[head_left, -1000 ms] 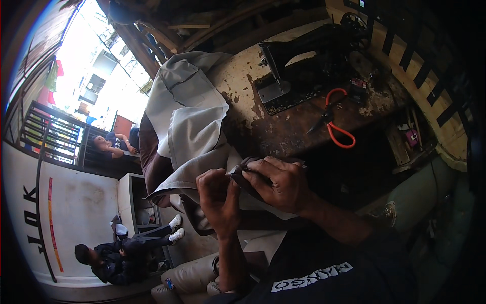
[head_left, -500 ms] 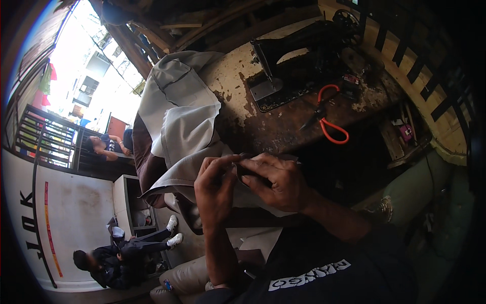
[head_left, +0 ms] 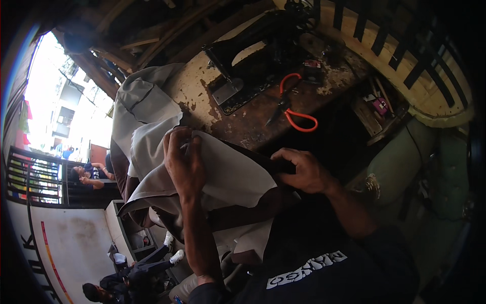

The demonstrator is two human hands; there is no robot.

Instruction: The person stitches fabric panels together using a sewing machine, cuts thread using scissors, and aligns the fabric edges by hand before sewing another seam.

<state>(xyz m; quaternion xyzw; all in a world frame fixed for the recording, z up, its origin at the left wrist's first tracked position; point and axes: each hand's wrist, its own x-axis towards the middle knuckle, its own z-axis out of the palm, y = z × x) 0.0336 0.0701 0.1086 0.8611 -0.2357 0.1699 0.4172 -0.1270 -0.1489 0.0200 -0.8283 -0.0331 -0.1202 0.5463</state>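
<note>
A large piece of grey fabric (head_left: 233,175) with a dark brown side (head_left: 238,217) drapes over the table's left edge and toward my lap. My left hand (head_left: 185,164) is closed on the grey fabric near its upper fold, fingertips pinched together. My right hand (head_left: 302,171) is at the right edge of the cloth, its fingers curled round the dark brown border; shadow partly hides the grip. Beyond my hands, scissors with orange handles (head_left: 302,121) lie on the worn table (head_left: 190,101), beside a black sewing machine (head_left: 223,71).
A small box (head_left: 312,63) sits behind the scissors. Under the tabletop, an open drawer (head_left: 368,119) holds a pink item (head_left: 379,105). Slatted wood (head_left: 430,101) borders the right side. Two people are at the left: one by a railing (head_left: 38,175), another seated lower down.
My hands were close together at the fabric's edge; now they are apart, the right farther right. The grey panel between them is spread out. The view has shifted, so the table appears farther left.
</note>
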